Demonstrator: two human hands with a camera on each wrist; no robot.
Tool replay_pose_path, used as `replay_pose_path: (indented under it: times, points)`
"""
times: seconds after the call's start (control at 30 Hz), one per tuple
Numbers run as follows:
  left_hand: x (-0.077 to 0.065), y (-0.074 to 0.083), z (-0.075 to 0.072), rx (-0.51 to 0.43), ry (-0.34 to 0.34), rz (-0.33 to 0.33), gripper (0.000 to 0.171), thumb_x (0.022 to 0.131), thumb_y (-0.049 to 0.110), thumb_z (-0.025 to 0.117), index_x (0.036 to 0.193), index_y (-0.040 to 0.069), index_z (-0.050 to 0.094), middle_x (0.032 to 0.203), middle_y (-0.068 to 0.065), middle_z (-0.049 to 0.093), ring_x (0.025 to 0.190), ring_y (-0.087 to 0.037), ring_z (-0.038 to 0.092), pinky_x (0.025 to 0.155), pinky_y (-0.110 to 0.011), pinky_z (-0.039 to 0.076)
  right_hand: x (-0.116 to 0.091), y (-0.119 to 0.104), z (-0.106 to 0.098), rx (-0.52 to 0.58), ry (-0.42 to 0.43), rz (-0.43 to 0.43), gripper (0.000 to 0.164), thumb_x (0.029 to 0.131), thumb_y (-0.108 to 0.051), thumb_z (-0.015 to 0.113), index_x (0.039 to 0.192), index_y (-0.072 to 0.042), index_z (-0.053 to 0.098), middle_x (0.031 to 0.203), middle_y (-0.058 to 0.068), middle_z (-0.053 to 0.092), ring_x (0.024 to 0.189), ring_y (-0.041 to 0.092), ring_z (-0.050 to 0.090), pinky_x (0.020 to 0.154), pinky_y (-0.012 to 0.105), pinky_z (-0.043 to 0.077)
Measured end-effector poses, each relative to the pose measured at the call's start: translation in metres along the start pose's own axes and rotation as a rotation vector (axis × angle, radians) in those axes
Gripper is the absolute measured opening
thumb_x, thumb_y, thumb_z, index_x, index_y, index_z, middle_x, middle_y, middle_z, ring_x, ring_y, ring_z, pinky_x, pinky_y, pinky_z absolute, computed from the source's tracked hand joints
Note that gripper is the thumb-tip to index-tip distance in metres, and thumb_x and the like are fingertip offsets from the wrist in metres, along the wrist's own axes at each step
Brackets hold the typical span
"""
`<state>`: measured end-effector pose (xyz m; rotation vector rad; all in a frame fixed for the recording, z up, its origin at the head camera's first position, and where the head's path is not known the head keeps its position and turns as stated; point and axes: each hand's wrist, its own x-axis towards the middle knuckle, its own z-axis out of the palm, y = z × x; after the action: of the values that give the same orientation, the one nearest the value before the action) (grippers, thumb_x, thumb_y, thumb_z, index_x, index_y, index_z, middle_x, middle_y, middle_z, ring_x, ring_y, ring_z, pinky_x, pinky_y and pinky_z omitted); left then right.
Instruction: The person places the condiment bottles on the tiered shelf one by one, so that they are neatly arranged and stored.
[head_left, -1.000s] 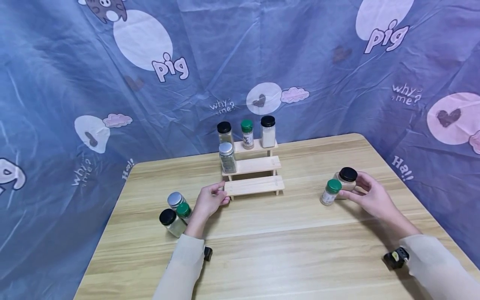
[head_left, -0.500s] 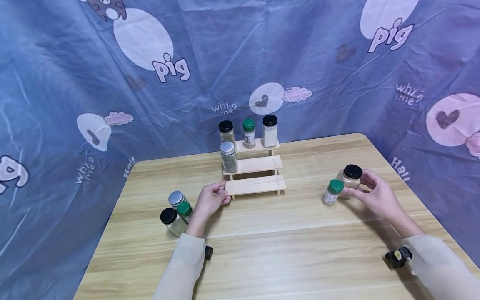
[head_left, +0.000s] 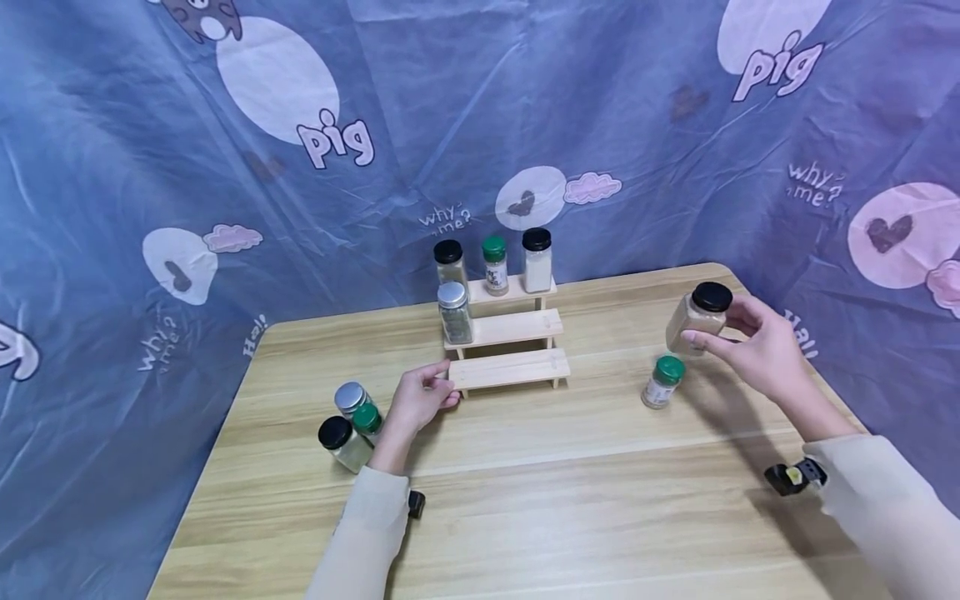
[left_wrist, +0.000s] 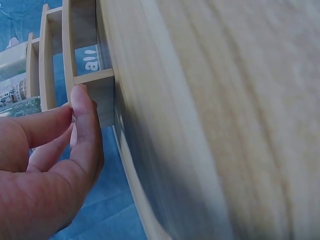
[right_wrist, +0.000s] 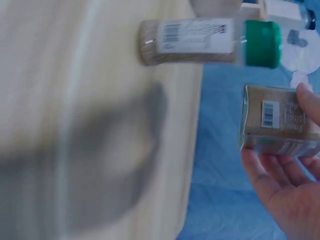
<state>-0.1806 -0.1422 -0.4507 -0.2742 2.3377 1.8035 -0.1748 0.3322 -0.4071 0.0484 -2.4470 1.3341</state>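
My right hand grips a square glass spice jar with a black lid and brown powder inside. The jar is up off the table, tilted a little, and the right wrist view shows its barcode label. Below it stands a small green-capped spice jar, upright on the table. My left hand pinches the left end of the bottom step of a three-step wooden rack. In the left wrist view, thumb and fingertips meet at that step's corner. A silver-capped jar stands on the middle step's left end.
On the top step stand a black-capped jar, a green-capped jar and a black-capped jar of white contents. Left of my left forearm cluster a silver-capped jar, a green-capped jar and a black-capped jar. Blue cloth hangs behind.
My right hand has lifted the black-lidded spice jar up from the table, away from the green-capped jar beside it. My left hand stays at the rack.
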Motion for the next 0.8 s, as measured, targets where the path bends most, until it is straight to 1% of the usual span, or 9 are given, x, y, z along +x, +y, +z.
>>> replay_pose_path:
  times: [0.1,0.2,0.27,0.4,0.47,0.53,0.7,0.77,0.8]
  points:
    - [0.000,-0.001,-0.001,0.006,0.001,0.010,0.047,0.098,-0.011,0.062,0.144,-0.003,0.060,0.100,-0.020,0.067,0.076,-0.015,0.074,0.079,-0.027,0.071,0.006,-0.011,0.004,-0.015,-0.004,0.003,0.042,0.081,-0.010,0.092,0.113,-0.017,0.065,0.092,-0.033,0.064,0.087,-0.021,0.063,0.076,-0.004,0.053]
    - [0.002,-0.002,-0.001,0.008,0.003,0.012,0.047,0.098,-0.010,0.063,0.144,-0.002,0.060,0.099,-0.019,0.067,0.077,-0.015,0.074,0.080,-0.028,0.071,0.011,-0.022,0.011,-0.011,-0.018,-0.011,0.044,0.080,-0.011,0.093,0.116,-0.017,0.066,0.094,-0.032,0.064,0.091,-0.020,0.063,0.078,-0.004,0.052]
    - [0.003,-0.003,-0.001,0.011,0.005,0.014,0.047,0.099,-0.010,0.063,0.145,-0.001,0.060,0.100,-0.020,0.068,0.078,-0.016,0.075,0.082,-0.030,0.071,0.014,-0.031,0.018,-0.001,-0.036,-0.022,0.046,0.080,-0.012,0.093,0.118,-0.015,0.066,0.096,-0.031,0.064,0.092,-0.019,0.062,0.079,-0.003,0.052]
    - [0.004,-0.004,-0.001,0.019,0.005,0.018,0.047,0.099,-0.008,0.063,0.146,0.000,0.059,0.103,-0.021,0.071,0.081,-0.019,0.077,0.086,-0.033,0.071,0.019,-0.050,0.035,0.007,-0.065,-0.022,0.050,0.080,-0.015,0.093,0.121,-0.009,0.066,0.097,-0.033,0.062,0.093,-0.018,0.061,0.079,-0.002,0.054]
    - [0.005,-0.004,-0.002,0.019,0.005,0.018,0.048,0.099,-0.008,0.063,0.146,0.000,0.059,0.102,-0.022,0.071,0.081,-0.019,0.076,0.086,-0.034,0.071,0.020,-0.059,0.046,0.010,-0.075,-0.029,0.053,0.081,-0.016,0.093,0.124,-0.006,0.065,0.099,-0.031,0.063,0.093,-0.018,0.061,0.079,-0.001,0.055]
    - [0.005,-0.004,-0.002,0.019,0.005,0.018,0.048,0.099,-0.008,0.063,0.146,0.000,0.059,0.101,-0.021,0.071,0.080,-0.018,0.076,0.085,-0.033,0.071,0.021,-0.066,0.057,0.021,-0.085,-0.039,0.055,0.081,-0.016,0.093,0.126,-0.004,0.065,0.103,-0.024,0.066,0.093,-0.018,0.061,0.079,0.000,0.056]
    - [0.006,-0.005,-0.001,0.012,-0.006,0.021,0.048,0.098,-0.009,0.063,0.146,-0.001,0.059,0.099,-0.020,0.071,0.078,-0.016,0.075,0.083,-0.031,0.071,0.022,-0.082,0.085,0.051,-0.131,-0.070,0.058,0.081,-0.017,0.093,0.129,-0.003,0.065,0.115,0.008,0.073,0.095,-0.015,0.061,0.081,0.002,0.057]
    - [0.006,-0.006,-0.001,0.009,-0.011,0.023,0.048,0.098,-0.009,0.063,0.145,-0.001,0.059,0.099,-0.020,0.071,0.077,-0.016,0.074,0.083,-0.032,0.071,0.023,-0.087,0.096,0.063,-0.150,-0.080,0.059,0.081,-0.018,0.093,0.130,-0.003,0.065,0.117,0.014,0.073,0.097,-0.012,0.062,0.083,0.004,0.058]
    - [0.006,-0.006,-0.001,0.009,-0.012,0.024,0.048,0.098,-0.009,0.063,0.145,-0.001,0.059,0.099,-0.020,0.071,0.077,-0.016,0.074,0.083,-0.032,0.071,0.024,-0.090,0.102,0.071,-0.159,-0.082,0.059,0.081,-0.019,0.093,0.131,-0.004,0.065,0.118,0.015,0.073,0.100,-0.005,0.066,0.083,0.004,0.059]
